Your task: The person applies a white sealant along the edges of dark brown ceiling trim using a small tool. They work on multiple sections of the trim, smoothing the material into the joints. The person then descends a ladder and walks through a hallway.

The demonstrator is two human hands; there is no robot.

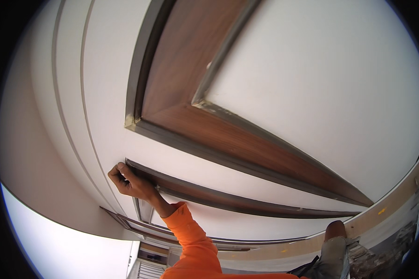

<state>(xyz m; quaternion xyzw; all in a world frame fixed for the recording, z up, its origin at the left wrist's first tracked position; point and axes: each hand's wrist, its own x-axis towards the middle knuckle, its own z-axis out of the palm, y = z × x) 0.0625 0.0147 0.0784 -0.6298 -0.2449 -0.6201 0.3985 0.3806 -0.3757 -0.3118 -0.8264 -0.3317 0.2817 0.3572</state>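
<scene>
My left hand point(131, 182), on an orange-sleeved arm, reaches to the end of a narrow brown strip with dark edging point(209, 200) on a white surface. Its fingers are curled in with the thumb against them, and whatever they may hold is hidden. Just beyond it a wider wood-grain band point(181, 109) with dark grey trim point(186, 143) turns a corner. Pale smears mark the trim at its corners. My right hand is out of view.
A smooth white panel point(321, 79) fills the upper right. Long grooved lines point(83, 69) run down the pale surface at left. Railings point(149, 269) show at the bottom, near a bright opening point(70, 246). A rounded brown shape above grey cloth point(333, 253) stands lower right, beside cluttered grey material point(381, 253).
</scene>
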